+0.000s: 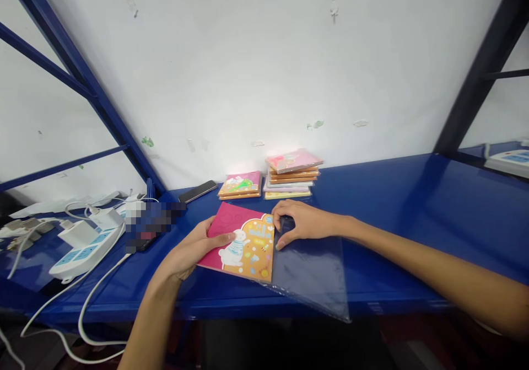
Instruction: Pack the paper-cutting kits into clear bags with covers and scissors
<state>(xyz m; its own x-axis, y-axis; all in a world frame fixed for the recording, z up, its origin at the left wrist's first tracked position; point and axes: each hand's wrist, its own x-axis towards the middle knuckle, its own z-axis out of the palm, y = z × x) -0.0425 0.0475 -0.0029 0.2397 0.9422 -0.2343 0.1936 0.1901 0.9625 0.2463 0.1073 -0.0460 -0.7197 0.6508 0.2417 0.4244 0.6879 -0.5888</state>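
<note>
My left hand [190,250] grips the left edge of a pink and orange booklet [241,242] with a white rabbit on its cover, thumb on top. The booklet lies tilted over the blue shelf [392,204]. My right hand [301,222] rests at the booklet's right edge, fingers curled and pinching the mouth of a clear plastic sleeve [314,273] that spreads flat to the right and hangs over the shelf's front edge. The booklet's right side meets the sleeve's opening.
Two stacks of similar booklets, a low one [241,185] and a taller one [292,173], stand near the white wall. A dark phone [198,191] lies beside them. A white power strip [85,248] with chargers and cables lies at left. Blue frame struts rise left and right.
</note>
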